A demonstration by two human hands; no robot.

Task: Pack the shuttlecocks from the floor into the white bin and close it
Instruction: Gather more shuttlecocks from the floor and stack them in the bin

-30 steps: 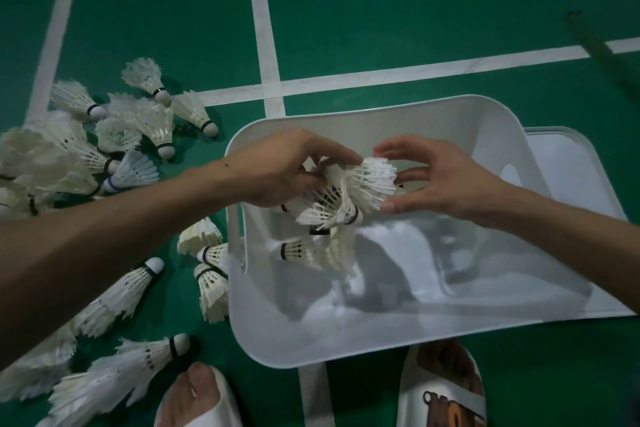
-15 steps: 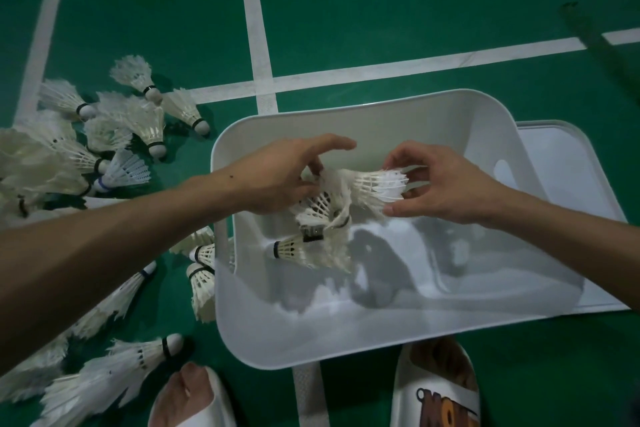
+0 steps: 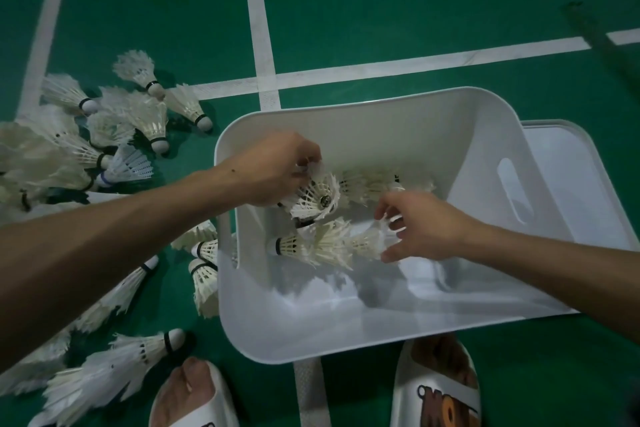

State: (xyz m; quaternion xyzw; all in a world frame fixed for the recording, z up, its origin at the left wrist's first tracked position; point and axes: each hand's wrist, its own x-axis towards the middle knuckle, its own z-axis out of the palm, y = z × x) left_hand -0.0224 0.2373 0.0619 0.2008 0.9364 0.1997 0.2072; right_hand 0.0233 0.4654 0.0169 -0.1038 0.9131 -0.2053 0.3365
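The white bin (image 3: 398, 128) stands open on the green floor. My left hand (image 3: 273, 173) reaches in over its left rim and grips a bunch of white feather shuttlecocks (image 3: 317, 196) held above the bin's floor. My right hand (image 3: 426, 225) is lower inside the bin, thumb and fingers curled round the blurred feathers of a shuttlecock (image 3: 369, 243). Another shuttlecock (image 3: 294, 246) lies beside it on the bin's floor. Several more (image 3: 374, 182) lie by the far wall.
Many loose shuttlecocks lie on the floor left of the bin, in a pile (image 3: 114, 128) at the upper left and others (image 3: 114, 367) at the lower left. The white lid (image 3: 585, 184) lies flat behind the bin's right side. My feet in white slippers (image 3: 436, 388) stand at its near edge.
Both hands have gone down into the bin. The right hand carried its shuttlecock down and to the right, to the bin's floor. The left hand curled over its bunch.
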